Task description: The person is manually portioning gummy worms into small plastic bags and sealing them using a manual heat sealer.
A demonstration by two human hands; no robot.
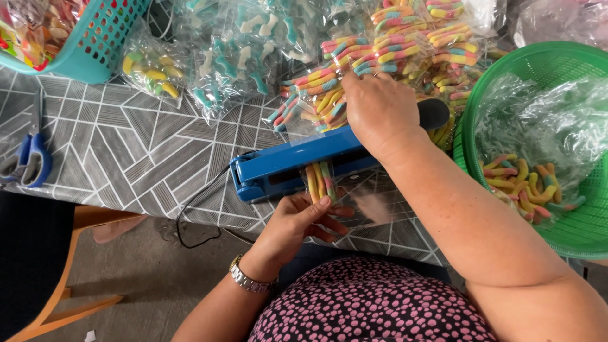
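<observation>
A blue heat sealer (285, 166) lies across the table's near edge, its arm pressed down. My right hand (379, 107) rests on top of that arm near its black handle (436, 113). My left hand (296, 223) holds a small clear bag of striped gummy worms (320, 180) from below, the bag's top tucked under the sealer's arm. A watch is on my left wrist.
Sealed bags of striped worms (392, 44) and blue-white gummies (244, 54) are piled behind the sealer. A green basket (472, 120) with loose worms in plastic stands right. A teal basket (95, 44) sits far left, blue scissors (28, 161) at the left edge. A cord hangs off the table.
</observation>
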